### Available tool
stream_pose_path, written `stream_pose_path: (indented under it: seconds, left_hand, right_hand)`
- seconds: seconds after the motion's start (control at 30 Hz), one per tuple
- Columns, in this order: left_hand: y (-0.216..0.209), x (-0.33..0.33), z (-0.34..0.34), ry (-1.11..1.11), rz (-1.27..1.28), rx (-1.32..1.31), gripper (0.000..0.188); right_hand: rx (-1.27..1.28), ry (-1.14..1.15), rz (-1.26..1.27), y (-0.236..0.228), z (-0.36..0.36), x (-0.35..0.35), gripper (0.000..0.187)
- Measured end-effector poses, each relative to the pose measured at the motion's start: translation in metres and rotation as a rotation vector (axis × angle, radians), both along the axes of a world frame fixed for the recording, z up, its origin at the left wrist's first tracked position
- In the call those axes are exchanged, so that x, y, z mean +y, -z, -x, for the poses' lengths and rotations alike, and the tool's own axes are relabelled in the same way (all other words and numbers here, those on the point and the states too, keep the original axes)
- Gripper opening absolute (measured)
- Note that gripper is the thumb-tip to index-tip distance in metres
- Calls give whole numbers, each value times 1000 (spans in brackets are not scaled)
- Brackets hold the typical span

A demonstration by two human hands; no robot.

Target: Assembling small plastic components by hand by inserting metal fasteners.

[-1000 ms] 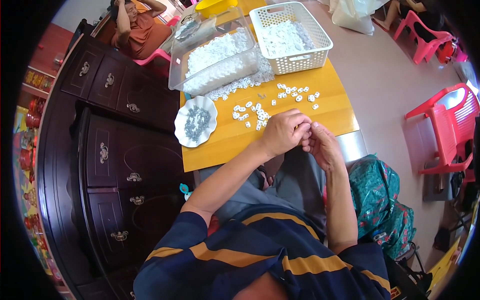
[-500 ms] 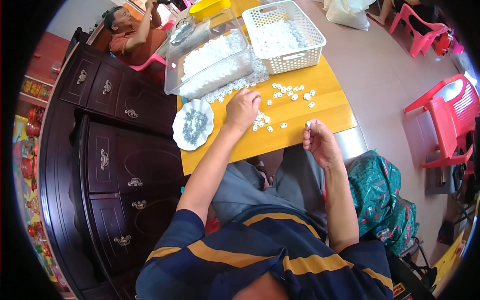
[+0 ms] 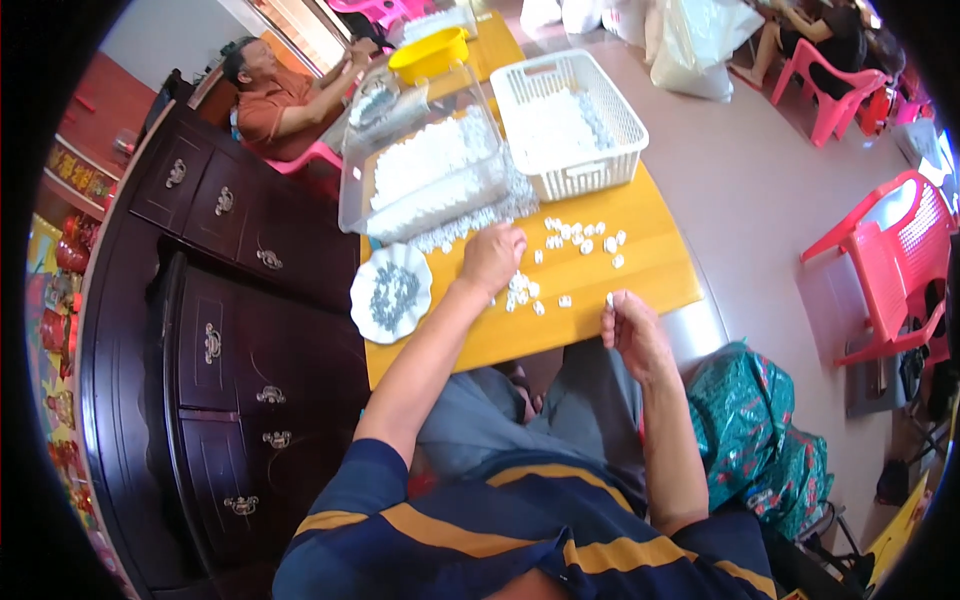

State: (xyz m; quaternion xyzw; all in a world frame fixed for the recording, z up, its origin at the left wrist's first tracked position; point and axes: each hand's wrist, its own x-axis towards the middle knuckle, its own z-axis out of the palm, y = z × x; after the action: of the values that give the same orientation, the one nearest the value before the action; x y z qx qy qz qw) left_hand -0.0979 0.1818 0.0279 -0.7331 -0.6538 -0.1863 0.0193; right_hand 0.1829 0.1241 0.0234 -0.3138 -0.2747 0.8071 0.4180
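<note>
Well right of the scalloped dish point(image 3: 361, 297), a small white piece point(image 3: 609, 300) was pinched in the right grip point(image 3: 636, 336) and could be dropped off the table point(image 3: 650, 265) by any slackening, while whether anything was held in the curled left grip point(image 3: 491, 260), nearer the dish, could not be told.

A navy short-sleeved shirt point(image 3: 520, 506), crossed by mustard-yellow stripes point(image 3: 440, 531) that are continued onto the sleeves point(image 3: 365, 475), is worn with plain grey trousers point(image 3: 455, 412); no-collar detail aside, the forearms point(image 3: 425, 355) are left uncovered.

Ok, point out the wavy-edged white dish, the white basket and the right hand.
Wavy-edged white dish point(image 3: 361, 286), head view: left part of the rim.
White basket point(image 3: 592, 178), head view: near wall.
Right hand point(image 3: 637, 335), head view: middle of the hand.
</note>
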Motion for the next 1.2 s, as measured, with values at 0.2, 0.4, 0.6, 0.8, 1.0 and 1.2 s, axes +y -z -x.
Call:
stream_pose_path:
  seconds: [0.2, 0.4, 0.6, 0.8, 1.0, 1.2]
  left_hand:
    - [-1, -8, -6, 53, 39, 8, 11]
    - [-9, -2, -4, 56, 74, 46, 13]
    - [-11, 5, -1, 16, 176, 174, 16]
    - [-8, 1, 2, 42, 144, 112, 13]
    - [-6, 2, 9, 131, 101, 49, 9]
    - [-6, 6, 11, 149, 135, 87, 6]
  right_hand:
    - [1, 0, 34, 12, -4, -6, 19]
    - [18, -28, 13, 8, -4, -2, 17]
    - [0, -46, 6, 8, 1, -1, 17]
    - [2, -36, 10, 12, 1, -4, 17]
    - [-22, -20, 13, 6, 2, -5, 17]
    - [-51, -42, 21, 6, 2, -5, 17]
